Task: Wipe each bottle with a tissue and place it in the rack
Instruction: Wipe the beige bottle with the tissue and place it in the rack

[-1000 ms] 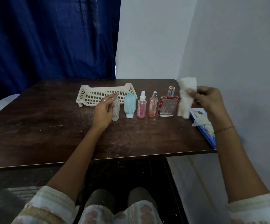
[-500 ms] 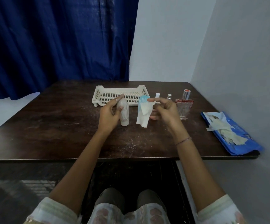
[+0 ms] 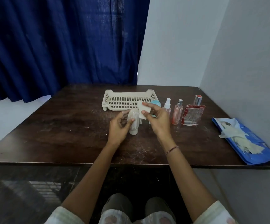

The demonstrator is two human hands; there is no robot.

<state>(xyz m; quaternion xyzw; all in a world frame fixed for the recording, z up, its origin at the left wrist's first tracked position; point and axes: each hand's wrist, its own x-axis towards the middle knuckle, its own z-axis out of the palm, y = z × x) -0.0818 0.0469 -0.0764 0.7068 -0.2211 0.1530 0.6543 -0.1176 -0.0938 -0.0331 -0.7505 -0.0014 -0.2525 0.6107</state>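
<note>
My left hand [image 3: 118, 126] grips a small grey-white bottle [image 3: 134, 125], which is upright just above the table. My right hand [image 3: 157, 120] pinches a white tissue [image 3: 143, 110] against the bottle's upper right side. A cream perforated rack [image 3: 127, 99] sits behind them with nothing in it. A light blue bottle [image 3: 155, 105] is mostly hidden behind my right hand. To its right stand a clear spray bottle [image 3: 167, 105], a pink spray bottle [image 3: 177, 113] and a flat red perfume bottle [image 3: 193, 113].
The dark wooden table [image 3: 66, 135] carries a blue tissue packet [image 3: 247, 141] with loose tissues at its right edge. A white wall stands close on the right, a blue curtain behind. White dust specks lie near the table's front.
My right hand carried the tissue from the far right over to the grey-white bottle. My left hand has lifted that bottle and brought it nearer to me.
</note>
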